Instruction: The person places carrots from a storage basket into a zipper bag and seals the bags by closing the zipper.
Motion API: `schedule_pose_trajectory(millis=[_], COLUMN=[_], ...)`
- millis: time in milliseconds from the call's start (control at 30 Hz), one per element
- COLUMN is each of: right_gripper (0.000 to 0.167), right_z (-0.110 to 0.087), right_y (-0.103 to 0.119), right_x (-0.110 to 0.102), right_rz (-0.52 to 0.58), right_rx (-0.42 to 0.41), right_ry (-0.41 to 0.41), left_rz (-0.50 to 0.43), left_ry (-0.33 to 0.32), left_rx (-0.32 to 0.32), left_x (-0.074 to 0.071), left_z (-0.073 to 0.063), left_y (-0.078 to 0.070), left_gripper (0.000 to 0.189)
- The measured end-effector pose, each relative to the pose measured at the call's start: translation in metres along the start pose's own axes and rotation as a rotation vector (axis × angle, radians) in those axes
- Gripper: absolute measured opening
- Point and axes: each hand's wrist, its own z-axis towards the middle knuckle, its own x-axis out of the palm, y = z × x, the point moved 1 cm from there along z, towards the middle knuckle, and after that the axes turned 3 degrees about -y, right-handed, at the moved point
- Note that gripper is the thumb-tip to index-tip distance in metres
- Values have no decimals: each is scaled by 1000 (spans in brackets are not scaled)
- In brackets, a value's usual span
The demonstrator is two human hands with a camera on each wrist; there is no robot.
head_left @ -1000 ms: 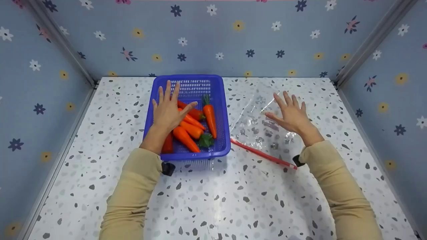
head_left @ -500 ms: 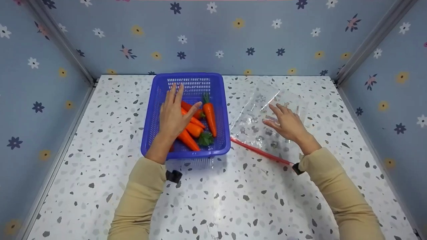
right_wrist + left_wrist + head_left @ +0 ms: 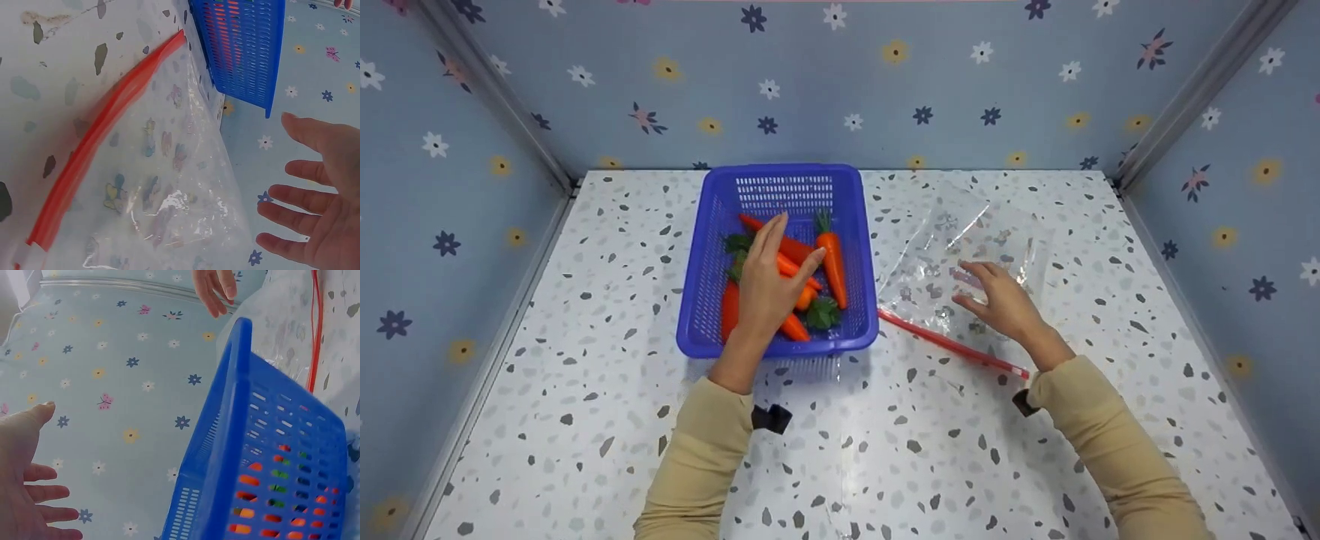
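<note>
In the head view my left hand (image 3: 765,296) hovers over a blue plastic basket (image 3: 840,346), fingers extended and thumb spread. Several carrots (image 3: 832,266) with green tops lie inside the basket, some hidden beneath that hand. In the left wrist view the hand stands apart from the basket's rim (image 3: 229,410), holding nothing. To the right, my right hand (image 3: 1005,306) is above a clear printed zip bag (image 3: 926,262) lying flat on the table. Its fingers are slightly bent and apart from the bag in the right wrist view. A red zip strip (image 3: 107,118) runs along the bag's near edge.
A white speckled table (image 3: 915,465) bears the basket and the bag. Blue flowered panels (image 3: 810,82) rise at the back and both sides. The basket's right wall stands close to the left end of the bag's red strip. A black camera mount (image 3: 772,418) sits at the left wrist.
Both hands have come nearer to me, the left also shifting right across the basket. Their spread fingers have drawn closer together. Basket and bag stay in place.
</note>
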Motion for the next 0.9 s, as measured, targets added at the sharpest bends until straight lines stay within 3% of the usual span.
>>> schedule_pose_trajectory(millis=[300, 667, 900], right_gripper=[50, 51, 51], right_z=[-10, -19, -20], right_y=[-17, -26, -29], right_x=[25, 52, 62], right_rz=[138, 232, 284], right_rx=[-106, -39, 35], right_ry=[-92, -87, -11], left_rz=[-132, -294, -376], left_ry=[-81, -184, -183], left_rx=[-15, -10, -54], left_x=[14, 30, 45], left_z=[-14, -27, -35], left_y=[2, 4, 7], left_gripper=[65, 44, 36])
